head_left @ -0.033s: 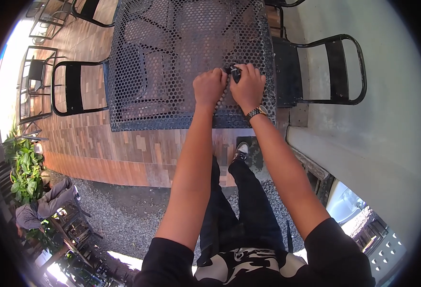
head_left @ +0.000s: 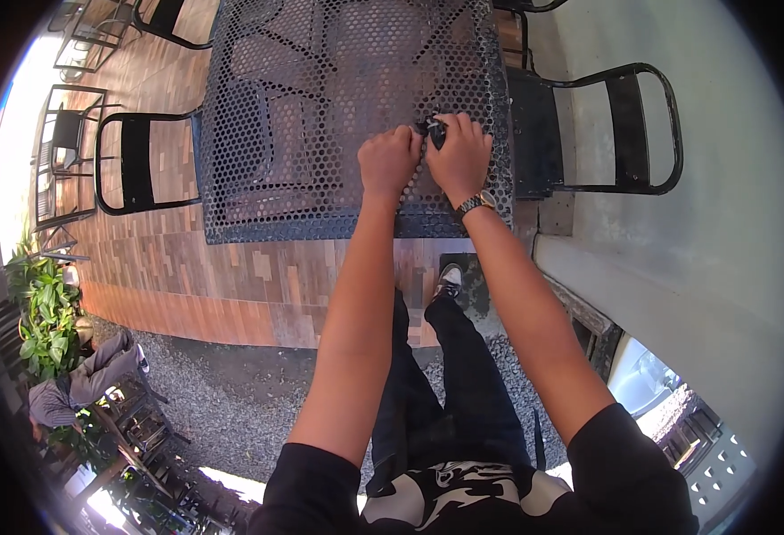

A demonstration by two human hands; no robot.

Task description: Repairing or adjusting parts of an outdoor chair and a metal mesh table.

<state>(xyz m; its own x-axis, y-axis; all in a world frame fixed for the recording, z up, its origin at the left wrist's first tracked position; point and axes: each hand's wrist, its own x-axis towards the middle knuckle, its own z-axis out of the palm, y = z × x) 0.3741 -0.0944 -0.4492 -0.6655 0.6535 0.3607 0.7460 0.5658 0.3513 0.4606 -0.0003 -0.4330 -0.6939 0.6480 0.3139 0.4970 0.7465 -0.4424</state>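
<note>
Both my hands are over the near right part of a black perforated metal table (head_left: 294, 214). My right hand (head_left: 459, 156), with a dark linked watch (head_left: 476, 204) at its wrist, is closed round a small black object (head_left: 437, 134). Only part of that object shows between thumb and fingers, so its kind stays unclear. Just left of it, my left hand (head_left: 386, 160) is curled with its thumb side against the same black object. Whatever lies inside the left fingers is hidden. The hands are close together, with a narrow gap between them.
Black metal chairs stand left (head_left: 138, 165) and right (head_left: 628, 134) of the table. A pale wall (head_left: 704, 250) rises on the right. Wood-patterned floor (head_left: 258, 285) meets gravel (head_left: 249, 401) nearer me. At the lower left a person (head_left: 80, 392) sits beside green plants (head_left: 46, 312).
My right hand and the black object have shifted very slightly away from me and to the left. My left hand has barely moved.
</note>
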